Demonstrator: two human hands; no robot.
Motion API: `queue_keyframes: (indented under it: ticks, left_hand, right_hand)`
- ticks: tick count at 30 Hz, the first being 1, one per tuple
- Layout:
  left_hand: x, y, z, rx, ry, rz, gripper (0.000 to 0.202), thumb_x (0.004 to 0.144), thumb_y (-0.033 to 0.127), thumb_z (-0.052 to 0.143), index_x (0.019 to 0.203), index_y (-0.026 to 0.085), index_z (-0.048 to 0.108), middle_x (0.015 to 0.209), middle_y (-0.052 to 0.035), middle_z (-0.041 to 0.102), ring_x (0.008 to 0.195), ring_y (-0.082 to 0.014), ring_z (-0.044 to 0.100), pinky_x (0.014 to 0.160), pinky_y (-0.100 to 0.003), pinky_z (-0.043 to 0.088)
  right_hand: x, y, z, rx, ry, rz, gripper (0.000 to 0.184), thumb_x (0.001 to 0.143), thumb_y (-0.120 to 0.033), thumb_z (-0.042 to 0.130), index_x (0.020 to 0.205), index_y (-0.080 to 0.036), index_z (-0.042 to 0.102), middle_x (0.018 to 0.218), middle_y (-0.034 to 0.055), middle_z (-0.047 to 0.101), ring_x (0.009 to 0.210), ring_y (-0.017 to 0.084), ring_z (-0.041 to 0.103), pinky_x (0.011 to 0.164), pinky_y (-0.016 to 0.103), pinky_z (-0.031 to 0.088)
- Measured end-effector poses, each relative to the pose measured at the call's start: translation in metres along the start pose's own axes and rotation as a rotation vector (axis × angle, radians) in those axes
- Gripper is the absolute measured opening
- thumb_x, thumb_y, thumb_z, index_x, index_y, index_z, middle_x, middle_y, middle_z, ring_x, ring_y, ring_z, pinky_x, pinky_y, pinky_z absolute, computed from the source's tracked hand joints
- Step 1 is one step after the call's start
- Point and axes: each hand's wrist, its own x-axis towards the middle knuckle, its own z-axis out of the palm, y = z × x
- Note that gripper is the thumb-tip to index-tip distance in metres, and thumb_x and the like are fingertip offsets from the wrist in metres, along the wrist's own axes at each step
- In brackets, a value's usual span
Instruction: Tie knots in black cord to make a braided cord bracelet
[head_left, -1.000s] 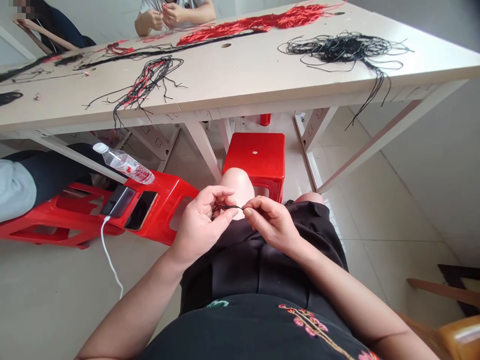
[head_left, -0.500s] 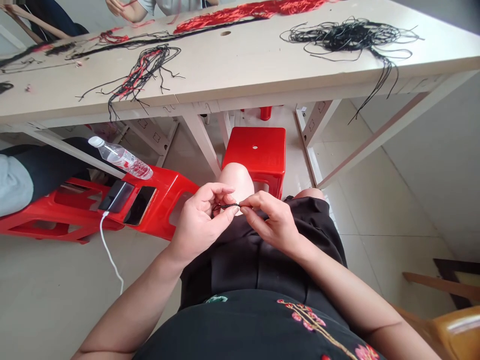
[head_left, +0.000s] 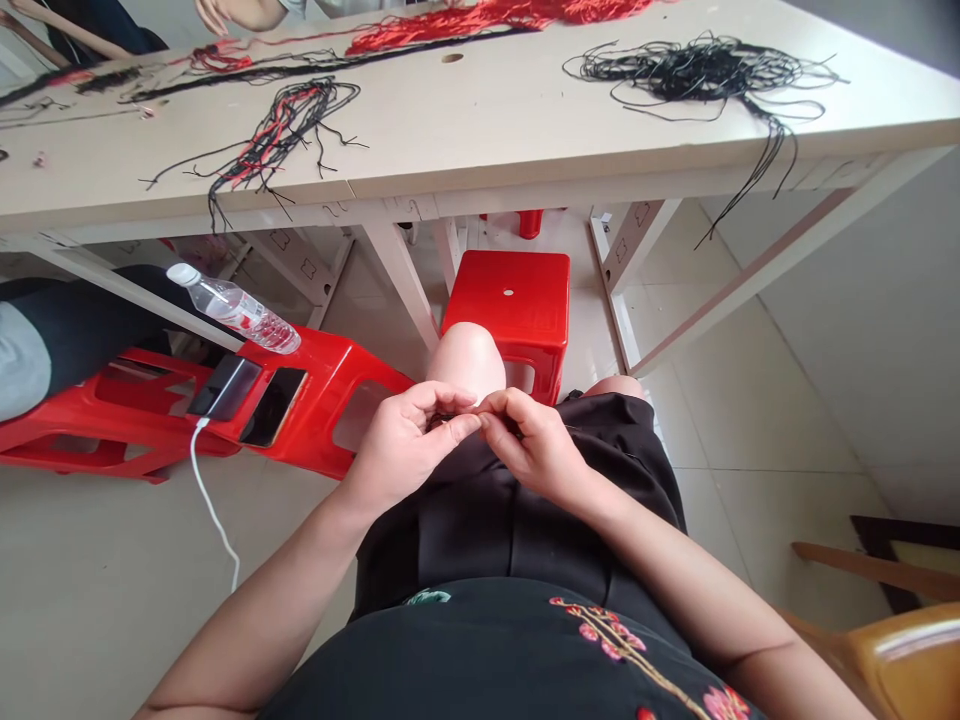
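Above my lap, my left hand [head_left: 409,440] pinches a short braided black cord [head_left: 442,421], most of which is hidden behind the thumb and fingers. My right hand [head_left: 536,440] meets it fingertip to fingertip, its thumb and forefinger closed at the cord's end. Only a small dark stretch of the cord shows inside the left hand's curl. Both hands are near my bare knee [head_left: 469,358], over black clothing.
On the pale table [head_left: 465,120] lie a tangle of black cords [head_left: 697,72], a black-and-red bundle [head_left: 277,135] and red cords [head_left: 480,28]. Red stools [head_left: 514,290] stand below; one carries a water bottle [head_left: 236,312], a phone [head_left: 274,405] and a power bank [head_left: 227,385]. Another person's hand [head_left: 217,12] is across the table.
The left forefinger and thumb have closed in toward the right fingertips, covering the cord that showed between the hands before. The view has shifted slightly. Across the table, the other person's hand has moved.
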Motion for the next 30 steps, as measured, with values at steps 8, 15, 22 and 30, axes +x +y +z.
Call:
queue_keyframes:
  ticks: [8, 15, 22, 30]
  left_hand:
    - [0.003, -0.018, -0.013, 0.080, 0.126, -0.039, 0.020, 0.069, 0.026, 0.071, 0.083, 0.017, 0.061, 0.075, -0.0002, 0.062, 0.074, -0.0119, 0.060, 0.070, -0.024, 0.050]
    - [0.019, -0.043, -0.013, 0.013, 0.192, -0.112, 0.020, 0.065, 0.026, 0.069, 0.074, 0.016, 0.054, 0.070, 0.0019, 0.056, 0.066, -0.0097, 0.054, 0.064, -0.022, 0.044]
    - [0.031, -0.072, -0.002, 0.027, 0.218, -0.125, 0.018, 0.062, 0.025, 0.068, 0.071, 0.017, 0.054, 0.064, 0.0041, 0.054, 0.061, -0.0091, 0.052, 0.062, -0.022, 0.041]
    - [0.035, -0.081, -0.004, 0.201, 0.249, -0.094, 0.017, 0.065, 0.029, 0.066, 0.071, 0.017, 0.056, 0.069, -0.0001, 0.060, 0.068, -0.0126, 0.057, 0.063, -0.022, 0.043]
  right_hand:
    - [-0.010, 0.022, -0.041, -0.530, -0.089, -0.050, 0.014, 0.081, -0.015, 0.046, 0.084, -0.019, 0.059, 0.075, 0.0036, 0.067, 0.066, 0.014, 0.061, 0.062, 0.025, 0.047]
    - [-0.044, 0.050, -0.151, -1.056, -0.005, 0.298, 0.011, 0.075, -0.024, 0.052, 0.079, -0.021, 0.061, 0.067, 0.0011, 0.066, 0.054, 0.014, 0.056, 0.053, 0.025, 0.041]
    - [-0.090, 0.107, -0.259, -1.063, 0.049, 0.508, 0.005, 0.071, -0.025, 0.057, 0.073, -0.022, 0.060, 0.064, 0.0029, 0.065, 0.054, 0.017, 0.057, 0.055, 0.029, 0.044]
    - [-0.100, 0.135, -0.299, -1.072, 0.160, 0.296, 0.031, 0.078, -0.026, 0.056, 0.048, -0.024, 0.052, 0.037, 0.0008, 0.044, 0.031, 0.010, 0.032, 0.040, 0.029, 0.024]
